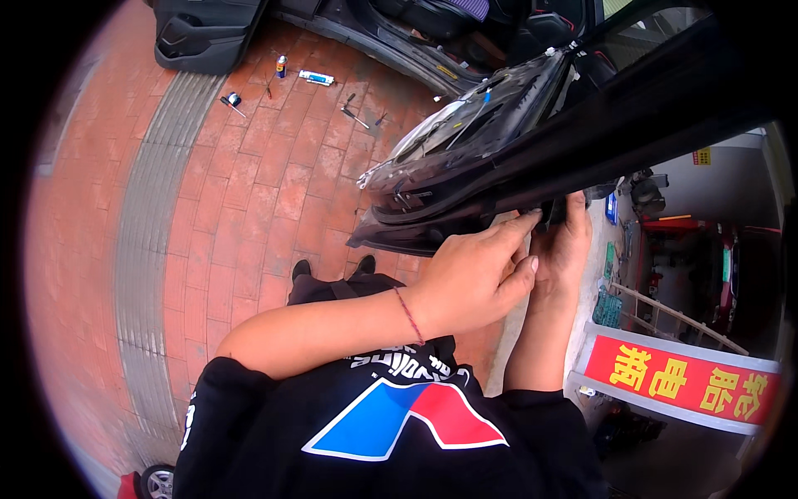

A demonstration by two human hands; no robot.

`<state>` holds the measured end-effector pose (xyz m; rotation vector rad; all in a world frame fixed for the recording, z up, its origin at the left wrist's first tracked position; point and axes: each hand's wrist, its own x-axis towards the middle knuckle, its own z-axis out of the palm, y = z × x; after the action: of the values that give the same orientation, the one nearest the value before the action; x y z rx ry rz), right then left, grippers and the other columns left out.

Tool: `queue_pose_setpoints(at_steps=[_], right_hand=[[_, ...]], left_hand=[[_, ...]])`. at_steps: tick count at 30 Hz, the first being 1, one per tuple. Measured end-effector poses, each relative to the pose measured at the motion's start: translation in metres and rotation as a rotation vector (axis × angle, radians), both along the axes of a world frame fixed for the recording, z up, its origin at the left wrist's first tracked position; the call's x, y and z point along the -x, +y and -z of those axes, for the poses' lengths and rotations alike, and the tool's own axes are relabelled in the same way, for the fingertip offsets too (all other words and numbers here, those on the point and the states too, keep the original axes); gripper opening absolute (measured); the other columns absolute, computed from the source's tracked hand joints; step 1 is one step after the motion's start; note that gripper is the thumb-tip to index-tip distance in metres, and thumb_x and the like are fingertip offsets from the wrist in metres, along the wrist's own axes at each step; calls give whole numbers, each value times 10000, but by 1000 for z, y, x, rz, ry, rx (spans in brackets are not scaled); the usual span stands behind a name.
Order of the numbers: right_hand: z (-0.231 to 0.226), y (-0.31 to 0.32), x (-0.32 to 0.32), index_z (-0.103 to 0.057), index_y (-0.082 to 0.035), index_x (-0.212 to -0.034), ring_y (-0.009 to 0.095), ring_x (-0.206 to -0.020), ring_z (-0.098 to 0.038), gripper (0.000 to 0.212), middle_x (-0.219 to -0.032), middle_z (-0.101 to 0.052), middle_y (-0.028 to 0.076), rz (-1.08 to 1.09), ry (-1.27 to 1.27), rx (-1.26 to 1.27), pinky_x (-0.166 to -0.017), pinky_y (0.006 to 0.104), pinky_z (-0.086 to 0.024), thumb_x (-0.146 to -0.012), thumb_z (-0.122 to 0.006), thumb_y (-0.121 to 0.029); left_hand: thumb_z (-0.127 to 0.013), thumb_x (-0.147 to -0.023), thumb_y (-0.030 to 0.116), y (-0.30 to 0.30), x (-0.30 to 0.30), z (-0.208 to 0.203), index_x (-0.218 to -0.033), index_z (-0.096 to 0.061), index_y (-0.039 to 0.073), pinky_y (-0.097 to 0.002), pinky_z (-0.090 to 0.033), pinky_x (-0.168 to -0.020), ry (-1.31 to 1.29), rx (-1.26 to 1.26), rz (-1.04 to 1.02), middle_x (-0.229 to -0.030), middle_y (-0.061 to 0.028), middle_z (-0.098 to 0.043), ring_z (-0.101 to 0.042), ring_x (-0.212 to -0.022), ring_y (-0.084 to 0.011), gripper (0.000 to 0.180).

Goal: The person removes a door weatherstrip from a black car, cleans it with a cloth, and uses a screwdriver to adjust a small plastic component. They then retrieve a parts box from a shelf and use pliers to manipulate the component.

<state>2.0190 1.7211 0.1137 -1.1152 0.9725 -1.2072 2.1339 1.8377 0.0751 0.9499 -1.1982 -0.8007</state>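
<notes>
Leaning over an open car door [515, 175], the person works with both bare hands at its near side, right of centre in the view. The door is black and long, its dark outer edge running up toward the upper right. Its inner face, partly in sight, shows shiny dark sheeting, a whitish border, a thin cable and small blue and yellow bits. A small black part [552, 214] sits just below the door's edge, between the fingers of the two hands; its full shape is hidden.

The left hand [478, 266] reaches across from the left, a thin dark red bracelet [408, 316] at its wrist. Its index finger stretches to the black part, the tip seemingly against it, while the thumb points toward the right hand. The right hand [567, 241] comes up from below, palm side partly showing, one finger raised along the part's right side. Both hands are partly curled, neither spread wide; whether either has a firm hold on the part cannot be told.

Beyond the door, a spray can [281, 66] and a white-and-blue tube [317, 77] lie about on red paving [266, 183].
</notes>
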Motion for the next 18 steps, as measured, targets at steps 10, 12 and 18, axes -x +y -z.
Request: queue_pose_setpoints(at_steps=[10, 12, 18], right_hand=[[-3, -7, -8, -604, 2, -1143, 163, -900, -690, 272, -1006, -691, 68, -85, -72, -111, -795, 314, -574, -927, -687, -141], [-3, -10, -7, -616, -13, -1132, 154, -879, -691, 264, -986, -697, 57, -126, -242, -243, -793, 316, -576, -944, -673, -189], [1, -56, -16, -659, -7, -1088, 154, -916, -673, 384, -960, -707, 72, -164, -147, -193, -859, 328, -514, -910, -709, -345]], left_hand=[[-556, -1013, 114, 14, -15, 1, -1422, -432, -44, -228, -488, -660, 76, -207, 187, -986, -70, -637, -579, -748, -79, 456], [-550, -1017, 117, 21, -19, 5, -1428, -430, -43, -225, -490, -662, 207, -257, 202, -1002, -87, -635, -581, -742, -87, 457], [-526, -1012, 126, 31, -37, 2, -1347, -509, -77, -239, -507, -656, 164, -310, 164, -955, -153, -670, -602, -694, -127, 393]])
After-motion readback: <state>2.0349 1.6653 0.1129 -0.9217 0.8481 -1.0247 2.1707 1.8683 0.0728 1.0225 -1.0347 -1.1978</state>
